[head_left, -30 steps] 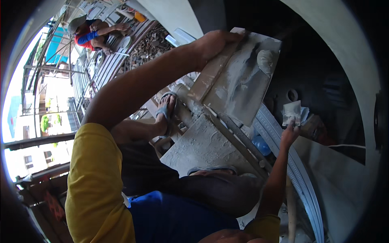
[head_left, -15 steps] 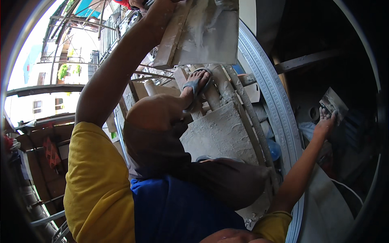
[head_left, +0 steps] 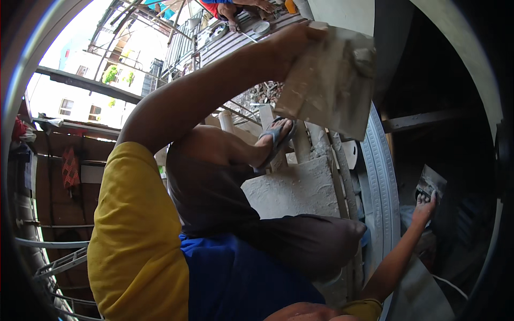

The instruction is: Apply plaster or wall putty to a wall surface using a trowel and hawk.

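At twelve o'clock a round pale basin (head_left: 261, 28) is revealed again; a flat grey board (head_left: 334, 88) is gripped by left hand (head_left: 301, 40), rectangular metal scraper (head_left: 432, 178) by right hand (head_left: 425, 202).

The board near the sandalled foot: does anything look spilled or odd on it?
Yes: the board is crusted across its top with rough residue, perhaps dropped from the lump on the panel in the left hand.

Single view: head cam, left fisheye of the pair, upright, looking down and out over the wearer's body. Blue shirt front (head_left: 241, 278) sits close, at the lower edge; left hand (head_left: 300, 45) and right hand (head_left: 424, 204) farther out; pale building (head_left: 80, 104) well off, upper left. Rim dark.
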